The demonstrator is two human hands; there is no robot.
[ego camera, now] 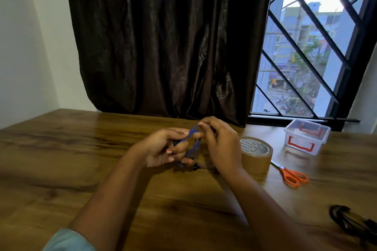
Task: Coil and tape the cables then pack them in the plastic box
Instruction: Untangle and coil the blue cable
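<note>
A thin blue cable (192, 145) is looped around the fingers of my left hand (165, 147), held just above the middle of the wooden table (81, 149). My right hand (219, 144) pinches the cable's upper strand between thumb and forefinger, right beside the left fingertips. A small black plug end (195, 167) hangs below the loops. A brown tape roll (256, 154) stands just right of my right hand. The clear plastic box (307, 136) with red handles sits at the far right, near the window. A coiled black cable (350, 221) lies at the right edge.
Orange-handled scissors (289, 174) lie on the table between the tape roll and the black cable. A dark curtain (163, 43) hangs behind the table, with a barred window (310, 47) to its right.
</note>
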